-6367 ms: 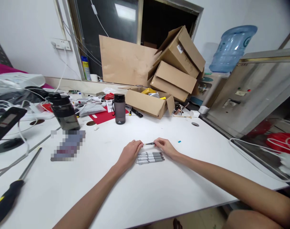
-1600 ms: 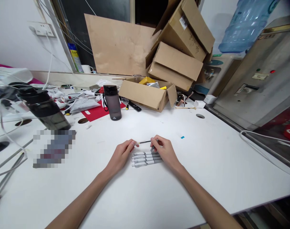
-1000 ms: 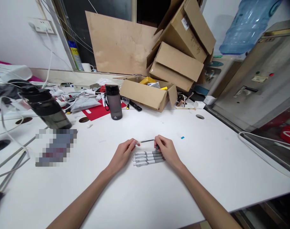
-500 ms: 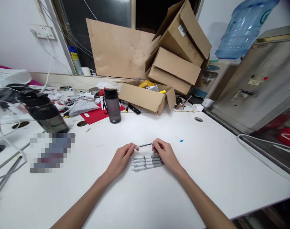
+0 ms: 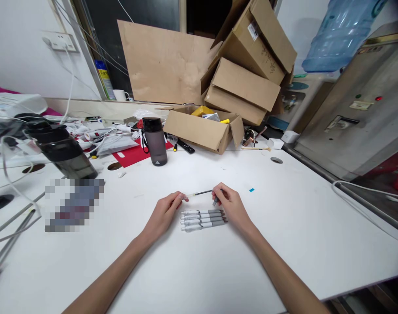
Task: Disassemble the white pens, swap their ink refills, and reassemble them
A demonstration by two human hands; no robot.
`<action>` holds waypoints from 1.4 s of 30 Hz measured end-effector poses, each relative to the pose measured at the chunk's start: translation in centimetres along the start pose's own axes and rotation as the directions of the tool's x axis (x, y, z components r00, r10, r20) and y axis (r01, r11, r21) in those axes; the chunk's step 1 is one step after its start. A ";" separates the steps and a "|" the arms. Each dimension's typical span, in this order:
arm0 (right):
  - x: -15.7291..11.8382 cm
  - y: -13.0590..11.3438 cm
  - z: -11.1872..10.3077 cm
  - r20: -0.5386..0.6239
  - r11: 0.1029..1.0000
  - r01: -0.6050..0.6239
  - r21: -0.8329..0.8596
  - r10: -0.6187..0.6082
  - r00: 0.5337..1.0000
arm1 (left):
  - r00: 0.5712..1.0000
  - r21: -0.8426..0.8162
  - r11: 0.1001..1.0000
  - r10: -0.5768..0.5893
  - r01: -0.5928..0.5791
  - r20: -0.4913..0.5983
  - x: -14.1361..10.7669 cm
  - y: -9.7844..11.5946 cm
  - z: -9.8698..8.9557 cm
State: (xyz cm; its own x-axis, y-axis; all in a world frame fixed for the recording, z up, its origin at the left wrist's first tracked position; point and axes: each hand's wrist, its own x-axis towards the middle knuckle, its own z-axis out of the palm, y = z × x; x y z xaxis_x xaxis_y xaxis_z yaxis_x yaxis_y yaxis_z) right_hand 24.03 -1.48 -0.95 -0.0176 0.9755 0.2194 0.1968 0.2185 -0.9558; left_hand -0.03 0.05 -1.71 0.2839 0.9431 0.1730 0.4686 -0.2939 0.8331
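Observation:
Between my two hands stretches a thin pen refill (image 5: 203,192), dark along its right part and clear toward the left. My left hand (image 5: 163,214) is closed, pinching the clear end between thumb and fingers. At the dark end, the fingers of my right hand (image 5: 231,206) are closed on the refill. A short grey pen grip piece (image 5: 215,201) pokes down from under those same right fingers. Just below lie several white-and-grey pens (image 5: 204,224), side by side on the white table (image 5: 199,270), their grey grips pointing right.
A small blue scrap (image 5: 252,190) lies right of my hands. Farther back stand a dark water bottle (image 5: 156,146), a cardboard box (image 5: 194,131) of odds and ends, and a remote control (image 5: 186,146). Another bottle (image 5: 66,152) and cables are at left. A metal cabinet (image 5: 359,117) borders the right.
The view has shifted slightly. My right hand has moved a little away from the pens, uncovering their dark tips, and the grey grip piece shows more. Both hands still hold the refill.

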 end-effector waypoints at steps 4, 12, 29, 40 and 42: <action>0.2 0.1 -0.5 -0.069 0.999 0.036 -0.019 -0.038 0.997 | 1.000 0.011 1.000 -0.016 0.016 -0.023 -0.1 0.1 -0.5; 0.3 -0.4 -1.1 -0.131 0.991 0.094 -0.096 -0.107 0.986 | 0.998 -0.001 1.000 -0.010 0.010 -0.060 0.2 -0.1 -0.7; 0.9 0.2 -1.7 -0.212 0.994 0.109 -0.009 -0.108 0.971 | 0.997 -0.062 0.995 -0.075 0.073 -0.028 0.6 -0.8 -0.7; 0.8 0.0 -1.5 -0.183 0.995 0.101 -0.013 -0.102 0.978 | 0.998 -0.041 0.998 -0.049 0.047 -0.046 0.7 -1.1 -0.6; 0.8 0.1 -1.4 -0.178 0.995 0.101 -0.012 -0.102 0.979 | 0.998 -0.039 0.998 -0.047 0.046 -0.046 0.6 -1.1 -0.6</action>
State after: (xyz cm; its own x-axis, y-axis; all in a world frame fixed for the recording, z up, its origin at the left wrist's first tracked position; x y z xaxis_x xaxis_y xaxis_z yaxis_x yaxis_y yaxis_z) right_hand 25.38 -0.75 -0.56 0.1367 0.9278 0.3471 0.2062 0.3160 -0.9261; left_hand -0.87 1.03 -2.17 0.2225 0.9622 0.1574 0.4478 -0.2442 0.8601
